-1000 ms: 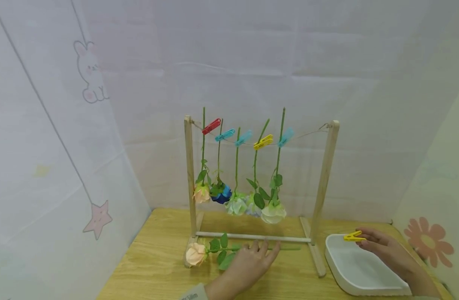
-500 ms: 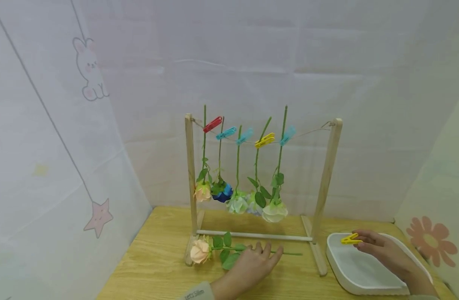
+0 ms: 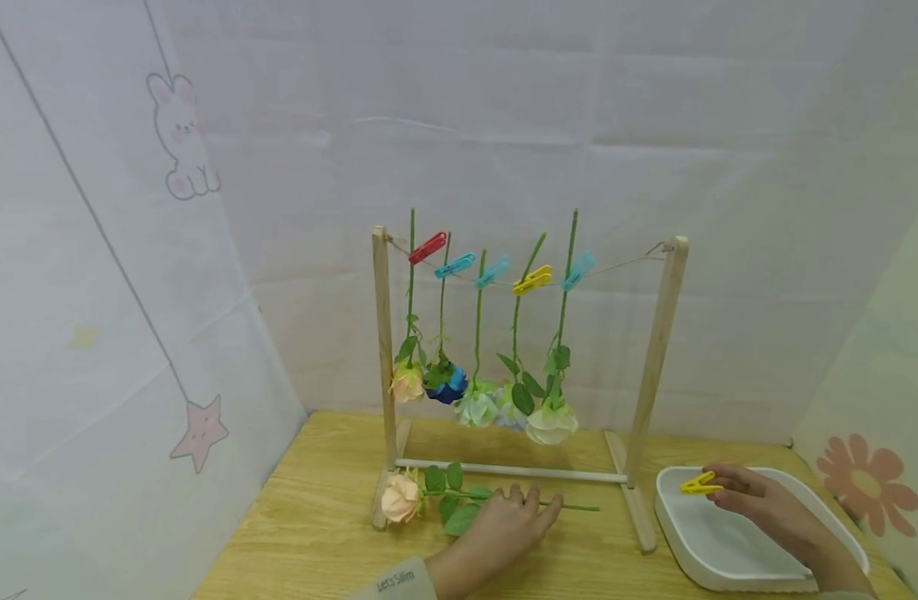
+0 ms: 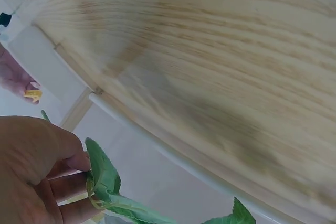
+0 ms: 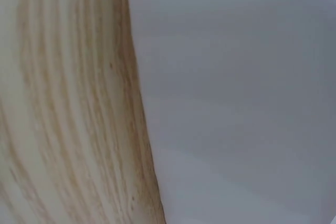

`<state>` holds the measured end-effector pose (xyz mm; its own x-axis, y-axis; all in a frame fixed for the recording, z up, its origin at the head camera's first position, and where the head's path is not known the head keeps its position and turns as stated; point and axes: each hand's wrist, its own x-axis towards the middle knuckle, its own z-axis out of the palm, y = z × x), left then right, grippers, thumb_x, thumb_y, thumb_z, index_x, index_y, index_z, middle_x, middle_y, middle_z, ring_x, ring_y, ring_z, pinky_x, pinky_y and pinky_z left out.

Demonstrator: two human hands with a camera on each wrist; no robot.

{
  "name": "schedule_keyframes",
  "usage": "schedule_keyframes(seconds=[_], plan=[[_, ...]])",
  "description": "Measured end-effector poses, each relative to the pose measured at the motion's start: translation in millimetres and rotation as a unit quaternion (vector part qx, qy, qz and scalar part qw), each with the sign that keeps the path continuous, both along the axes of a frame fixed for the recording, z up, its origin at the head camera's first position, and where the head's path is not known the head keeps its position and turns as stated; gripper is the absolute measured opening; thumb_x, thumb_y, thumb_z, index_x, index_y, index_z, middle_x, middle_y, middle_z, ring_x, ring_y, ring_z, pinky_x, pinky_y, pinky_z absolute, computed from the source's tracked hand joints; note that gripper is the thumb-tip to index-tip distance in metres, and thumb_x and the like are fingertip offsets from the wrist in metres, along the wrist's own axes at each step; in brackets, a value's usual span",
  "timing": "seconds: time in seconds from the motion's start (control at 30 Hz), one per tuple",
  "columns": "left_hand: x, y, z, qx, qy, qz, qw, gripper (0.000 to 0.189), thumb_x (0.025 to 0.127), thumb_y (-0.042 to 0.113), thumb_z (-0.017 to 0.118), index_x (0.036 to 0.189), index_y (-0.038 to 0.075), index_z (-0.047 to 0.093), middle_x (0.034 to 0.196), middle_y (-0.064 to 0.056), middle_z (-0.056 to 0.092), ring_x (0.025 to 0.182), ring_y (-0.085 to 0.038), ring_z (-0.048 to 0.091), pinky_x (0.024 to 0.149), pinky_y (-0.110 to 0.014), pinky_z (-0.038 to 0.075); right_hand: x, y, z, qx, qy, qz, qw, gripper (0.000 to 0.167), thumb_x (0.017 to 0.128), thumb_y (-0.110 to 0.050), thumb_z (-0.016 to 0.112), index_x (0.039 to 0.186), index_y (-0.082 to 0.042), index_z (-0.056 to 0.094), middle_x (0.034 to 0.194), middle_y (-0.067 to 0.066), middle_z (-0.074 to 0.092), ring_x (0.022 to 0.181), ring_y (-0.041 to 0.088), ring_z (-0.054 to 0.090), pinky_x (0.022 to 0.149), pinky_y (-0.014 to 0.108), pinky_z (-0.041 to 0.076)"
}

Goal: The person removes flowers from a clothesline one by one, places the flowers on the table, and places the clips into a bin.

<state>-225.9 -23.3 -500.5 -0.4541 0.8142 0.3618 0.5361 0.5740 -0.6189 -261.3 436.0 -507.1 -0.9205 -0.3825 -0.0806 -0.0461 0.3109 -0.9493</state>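
My left hand (image 3: 504, 521) grips the green stem of a peach rose (image 3: 402, 497) low at the front of the wooden rack. In the left wrist view its fingers (image 4: 68, 187) curl about the stem beside the leaves (image 4: 102, 166). Over the white tray (image 3: 672, 542), my right hand (image 3: 766, 504) pinches a yellow clothespin (image 3: 699, 483) between thumb and fingers. The right wrist view shows neither the hand nor the clothespin, only tabletop and pale backdrop.
A wooden rack (image 3: 657, 358) carries a string with several roses hanging head down, clipped by a red clothespin (image 3: 428, 248), blue ones and a yellow clothespin (image 3: 534, 281). A white crossbar (image 3: 504, 472) joins its feet. Pale cloth walls (image 3: 504, 100) surround the wooden table (image 3: 278, 533).
The right hand, with the yellow clothespin, has shifted slightly left and down over the tray. The left hand keeps its grip on the rose stem. The view has shifted slightly.
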Motion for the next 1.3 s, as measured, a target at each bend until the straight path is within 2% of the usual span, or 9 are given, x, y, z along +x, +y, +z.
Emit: schedule_keyframes(seconds=[0.03, 0.13, 0.23, 0.3, 0.5, 0.67, 0.93, 1.2, 1.3], plan=[[-0.4, 0.0, -0.3, -0.003, 0.000, 0.004, 1.0000, 0.045, 0.096, 0.027, 0.069, 0.140, 0.032, 0.058, 0.110, 0.003, 0.072, 0.080, -0.012, 0.070, 0.056, -0.025, 0.057, 0.0, 0.0, 0.2, 0.000, -0.003, 0.002, 1.0000, 0.040, 0.108, -0.015, 0.049, 0.147, -0.008, 0.046, 0.125, -0.016, 0.065, 0.118, 0.011, 0.063, 0.098, 0.027, 0.053], [-2.1, -0.2, -1.9, -0.005, 0.002, 0.012, 0.9999, 0.044, 0.096, 0.026, 0.069, 0.138, 0.033, 0.060, 0.109, 0.003, 0.072, 0.081, -0.012, 0.070, 0.056, -0.025, 0.057, -0.2, -0.8, 0.1, -0.001, -0.008, 0.007, 0.9999, 0.043, 0.108, -0.015, 0.049, 0.149, -0.004, 0.043, 0.125, -0.015, 0.065, 0.119, 0.012, 0.063, 0.098, 0.028, 0.053], [-4.0, 0.1, -4.2, -0.006, 0.011, 0.015, 0.9998, 0.043, 0.096, 0.027, 0.068, 0.138, 0.033, 0.060, 0.108, 0.004, 0.073, 0.081, -0.012, 0.071, 0.055, -0.025, 0.056, -0.9, -1.0, -0.8, 0.003, -0.005, 0.014, 0.9999, 0.052, 0.108, -0.014, 0.048, 0.150, 0.011, 0.030, 0.125, -0.013, 0.065, 0.119, 0.012, 0.063, 0.098, 0.028, 0.053], [-5.5, 0.4, -5.9, -0.009, 0.011, 0.015, 0.9998, 0.042, 0.097, 0.027, 0.068, 0.138, 0.033, 0.060, 0.109, 0.004, 0.073, 0.082, -0.012, 0.072, 0.056, -0.025, 0.057, -1.5, -0.4, -2.2, 0.006, -0.005, 0.016, 0.9998, 0.055, 0.108, -0.013, 0.048, 0.149, 0.016, 0.026, 0.125, -0.013, 0.065, 0.118, 0.012, 0.063, 0.098, 0.028, 0.053], [-7.7, 0.8, -12.0, -0.014, 0.001, 0.020, 0.9997, 0.043, 0.099, 0.028, 0.067, 0.141, 0.030, 0.057, 0.112, 0.002, 0.073, 0.084, -0.014, 0.073, 0.060, -0.027, 0.059, -2.3, 2.6, -6.0, 0.003, -0.009, 0.021, 0.9997, 0.052, 0.107, -0.013, 0.049, 0.147, 0.015, 0.031, 0.123, -0.012, 0.066, 0.116, 0.012, 0.064, 0.097, 0.028, 0.054], [-9.7, 3.0, -17.3, -0.024, -0.020, 0.034, 0.9989, 0.045, 0.101, 0.030, 0.063, 0.145, 0.030, 0.053, 0.118, 0.002, 0.072, 0.089, -0.015, 0.073, 0.062, -0.028, 0.060, -3.1, 4.1, -6.7, -0.019, -0.034, 0.032, 0.9987, 0.045, 0.108, -0.011, 0.046, 0.149, 0.005, 0.038, 0.125, -0.010, 0.066, 0.119, 0.012, 0.063, 0.098, 0.028, 0.053], [-14.1, 5.5, -25.4, -0.022, -0.013, 0.037, 0.9990, 0.046, 0.101, 0.034, 0.063, 0.145, 0.032, 0.052, 0.120, 0.004, 0.071, 0.090, -0.014, 0.073, 0.059, -0.027, 0.058, -8.3, 4.8, -12.1, -0.006, -0.021, 0.044, 0.9988, 0.053, 0.108, -0.010, 0.047, 0.150, 0.015, 0.026, 0.127, -0.008, 0.065, 0.119, 0.014, 0.062, 0.098, 0.027, 0.053], [-16.2, 7.5, -30.7, -0.027, -0.022, 0.044, 0.9984, 0.047, 0.100, 0.030, 0.064, 0.145, 0.032, 0.051, 0.120, 0.004, 0.071, 0.090, -0.014, 0.072, 0.060, -0.027, 0.058, -14.1, 4.8, -19.3, 0.000, -0.006, 0.033, 0.9994, 0.047, 0.105, -0.008, 0.053, 0.146, 0.012, 0.039, 0.123, -0.012, 0.067, 0.112, 0.004, 0.063, 0.093, 0.023, 0.053], [-17.2, 8.5, -31.7, -0.031, -0.028, 0.047, 0.9980, 0.047, 0.100, 0.029, 0.063, 0.146, 0.033, 0.051, 0.121, 0.005, 0.071, 0.091, -0.014, 0.072, 0.061, -0.027, 0.058, -14.8, 3.7, -20.6, 0.001, 0.012, 0.046, 0.9989, 0.050, 0.105, -0.008, 0.053, 0.145, 0.017, 0.035, 0.123, -0.015, 0.067, 0.111, 0.002, 0.063, 0.092, 0.020, 0.053]])
